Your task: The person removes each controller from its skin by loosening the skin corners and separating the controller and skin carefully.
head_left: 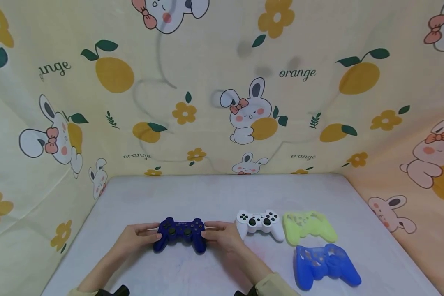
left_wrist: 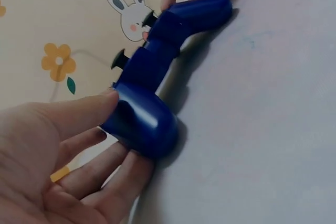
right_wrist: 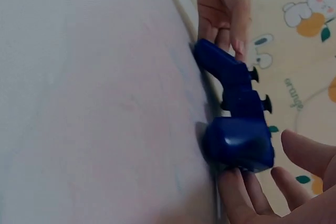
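A dark blue game controller (head_left: 181,231) rests on the white table, thumbsticks up, with a hand at each end. My left hand (head_left: 136,238) pinches its left grip, the thumb on the upper face and fingers along the side, as the left wrist view shows. At the other end my right hand (head_left: 225,238) touches the right grip with its fingertips. Its thumb (right_wrist: 304,150) stands off the controller in the right wrist view. Just beyond the right hand lies a white game controller (head_left: 260,224), its left grip partly hidden behind that hand.
Right of the white controller lies a yellow-green silicone controller cover (head_left: 294,230). A blue silicone controller cover (head_left: 305,269) lies nearer the front. Printed cloth walls (head_left: 214,61) with rabbits and oranges enclose the table (head_left: 214,193) at the back and both sides.
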`<state>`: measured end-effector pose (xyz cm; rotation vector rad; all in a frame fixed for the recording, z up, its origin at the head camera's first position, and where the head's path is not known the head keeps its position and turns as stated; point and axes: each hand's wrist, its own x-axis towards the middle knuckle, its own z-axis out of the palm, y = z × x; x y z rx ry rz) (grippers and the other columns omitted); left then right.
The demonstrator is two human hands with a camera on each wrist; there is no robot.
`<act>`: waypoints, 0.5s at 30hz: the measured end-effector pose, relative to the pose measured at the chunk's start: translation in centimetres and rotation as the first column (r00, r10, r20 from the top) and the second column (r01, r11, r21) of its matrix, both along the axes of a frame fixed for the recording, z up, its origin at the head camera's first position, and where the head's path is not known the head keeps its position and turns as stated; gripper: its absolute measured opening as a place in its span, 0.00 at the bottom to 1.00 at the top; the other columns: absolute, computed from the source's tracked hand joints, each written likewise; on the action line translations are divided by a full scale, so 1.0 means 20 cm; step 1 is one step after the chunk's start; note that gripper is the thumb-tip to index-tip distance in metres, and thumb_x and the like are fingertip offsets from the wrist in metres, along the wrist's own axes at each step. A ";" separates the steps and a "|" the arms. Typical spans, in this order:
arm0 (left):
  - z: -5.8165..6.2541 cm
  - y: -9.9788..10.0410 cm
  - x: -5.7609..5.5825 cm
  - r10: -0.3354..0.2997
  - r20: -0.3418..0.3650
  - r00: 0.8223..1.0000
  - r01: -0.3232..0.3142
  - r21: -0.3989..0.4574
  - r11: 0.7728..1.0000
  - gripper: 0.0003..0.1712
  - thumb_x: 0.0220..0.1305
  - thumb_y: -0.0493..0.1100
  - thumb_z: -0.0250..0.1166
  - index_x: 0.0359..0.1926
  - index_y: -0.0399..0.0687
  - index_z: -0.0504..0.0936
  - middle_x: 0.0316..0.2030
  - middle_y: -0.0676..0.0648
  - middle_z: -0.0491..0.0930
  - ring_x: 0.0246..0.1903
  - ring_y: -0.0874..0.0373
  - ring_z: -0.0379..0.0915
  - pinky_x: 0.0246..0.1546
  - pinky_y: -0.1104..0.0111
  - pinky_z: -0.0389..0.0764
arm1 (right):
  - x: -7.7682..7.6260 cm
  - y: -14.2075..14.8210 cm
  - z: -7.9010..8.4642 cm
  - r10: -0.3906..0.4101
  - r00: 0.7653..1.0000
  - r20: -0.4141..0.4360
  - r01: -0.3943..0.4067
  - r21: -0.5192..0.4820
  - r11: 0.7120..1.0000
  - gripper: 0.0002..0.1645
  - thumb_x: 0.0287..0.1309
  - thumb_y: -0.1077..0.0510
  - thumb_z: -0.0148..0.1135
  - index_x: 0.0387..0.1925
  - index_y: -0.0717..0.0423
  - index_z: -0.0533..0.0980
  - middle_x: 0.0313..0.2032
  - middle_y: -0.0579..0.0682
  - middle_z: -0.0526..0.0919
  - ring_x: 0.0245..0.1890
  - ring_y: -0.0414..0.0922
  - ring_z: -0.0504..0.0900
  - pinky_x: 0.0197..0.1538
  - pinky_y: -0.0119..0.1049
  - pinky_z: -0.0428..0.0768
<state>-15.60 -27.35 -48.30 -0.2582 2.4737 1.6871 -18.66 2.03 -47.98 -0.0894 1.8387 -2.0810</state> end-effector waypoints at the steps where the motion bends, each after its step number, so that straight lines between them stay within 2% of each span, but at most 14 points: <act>1: -0.01 0.00 0.00 0.001 -0.001 1.000 -0.001 0.002 1.000 0.34 0.51 0.49 0.78 0.57 0.36 0.80 0.44 0.40 0.85 0.47 0.48 0.81 0.47 0.57 0.80 | 0.00 -0.01 -0.01 -0.011 1.000 0.013 0.011 -0.003 1.000 0.27 0.52 0.73 0.69 0.55 0.76 0.73 0.43 0.66 0.83 0.40 0.50 0.85 0.47 0.44 0.81; 9: -0.05 0.03 -0.01 -0.026 -0.039 0.999 0.029 0.077 0.997 0.33 0.52 0.47 0.77 0.56 0.34 0.80 0.45 0.38 0.84 0.46 0.48 0.82 0.48 0.60 0.80 | 0.00 -0.03 -0.03 -0.095 0.994 0.048 0.094 0.022 0.995 0.27 0.49 0.73 0.70 0.53 0.76 0.75 0.42 0.68 0.83 0.42 0.55 0.85 0.47 0.45 0.81; 15: -0.04 0.07 0.04 -0.018 -0.039 0.999 0.022 0.111 0.994 0.34 0.54 0.48 0.76 0.58 0.34 0.79 0.44 0.39 0.84 0.44 0.50 0.82 0.46 0.63 0.80 | 0.04 0.01 0.02 -0.099 0.995 0.004 0.099 0.060 0.993 0.26 0.50 0.71 0.71 0.52 0.76 0.76 0.41 0.66 0.84 0.41 0.54 0.85 0.45 0.44 0.82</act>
